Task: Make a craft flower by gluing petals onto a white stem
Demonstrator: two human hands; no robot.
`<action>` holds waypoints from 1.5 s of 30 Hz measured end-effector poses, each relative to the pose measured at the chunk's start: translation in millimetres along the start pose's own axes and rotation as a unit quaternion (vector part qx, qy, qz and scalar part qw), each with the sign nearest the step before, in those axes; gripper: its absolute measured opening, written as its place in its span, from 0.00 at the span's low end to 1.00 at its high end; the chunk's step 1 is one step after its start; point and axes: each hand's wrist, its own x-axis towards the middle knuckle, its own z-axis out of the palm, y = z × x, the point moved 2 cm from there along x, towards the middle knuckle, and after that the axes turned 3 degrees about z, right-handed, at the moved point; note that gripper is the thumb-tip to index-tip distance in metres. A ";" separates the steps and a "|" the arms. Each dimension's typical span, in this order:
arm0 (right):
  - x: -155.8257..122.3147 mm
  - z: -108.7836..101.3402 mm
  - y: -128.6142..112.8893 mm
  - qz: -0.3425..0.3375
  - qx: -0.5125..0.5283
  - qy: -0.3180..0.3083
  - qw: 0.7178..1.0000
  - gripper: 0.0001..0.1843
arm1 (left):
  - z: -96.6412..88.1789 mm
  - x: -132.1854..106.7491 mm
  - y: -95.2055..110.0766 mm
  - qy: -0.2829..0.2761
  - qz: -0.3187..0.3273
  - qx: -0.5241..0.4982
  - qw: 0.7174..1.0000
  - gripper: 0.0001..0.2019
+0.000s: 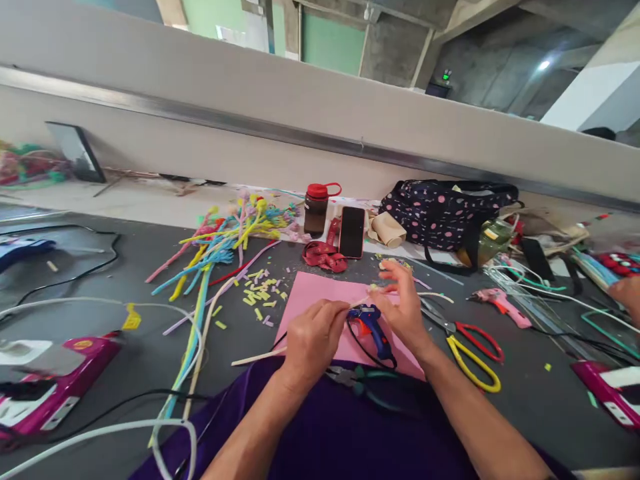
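My left hand [313, 337] is closed in a pinch on a cream pipe cleaner [260, 357], whose tail sticks out to the left. At the other side my right hand [400, 303] pinches the same strip between thumb and fingers, with other fingers raised. A pale end pokes out to the right behind this hand. Just below, a blue glue gun [381, 337] with an orange trigger lies on a pink sheet [305, 290]. Pliers with green handles [345, 377] rest near my lap. Right of my right hand lie scissors with red and yellow handles [455, 327].
Fuzzy coloured pipe cleaners [220, 243] and cut yellow bits [260, 290] lie left. Behind stand a bottle [316, 217], a phone [352, 230] and a patterned bag [445, 213]. A pink glue gun [503, 307], power strips [65, 380] and cords flank me. Another person's hand [627, 297] shows far right.
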 end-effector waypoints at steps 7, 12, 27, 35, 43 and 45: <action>-9.7 8.1 -19.0 -0.205 -0.243 -0.194 0.928 0.10 | -1.7 -0.9 2.1 0.001 -0.076 -0.057 0.995 0.06; 2.1 11.9 -37.6 -0.130 -0.250 -0.241 0.929 0.12 | -3.7 -0.1 -3.5 0.013 -0.099 -0.067 0.993 0.07; 20.4 36.2 -14.3 0.105 0.122 -0.373 0.914 0.13 | -17.3 6.0 -23.2 0.070 -0.318 -0.356 0.876 0.07; 9.0 52.3 -15.3 0.042 0.074 -0.298 0.951 0.13 | -15.4 6.2 -23.4 0.060 -0.364 -0.354 0.859 0.07; -2.0 54.7 -21.2 -0.161 -0.129 -0.241 0.948 0.18 | -8.5 4.9 -21.0 0.049 -0.372 -0.391 0.840 0.10; -3.8 55.1 -22.5 -0.171 -0.131 -0.232 0.949 0.17 | -7.0 4.4 -22.3 0.051 -0.381 -0.408 0.828 0.11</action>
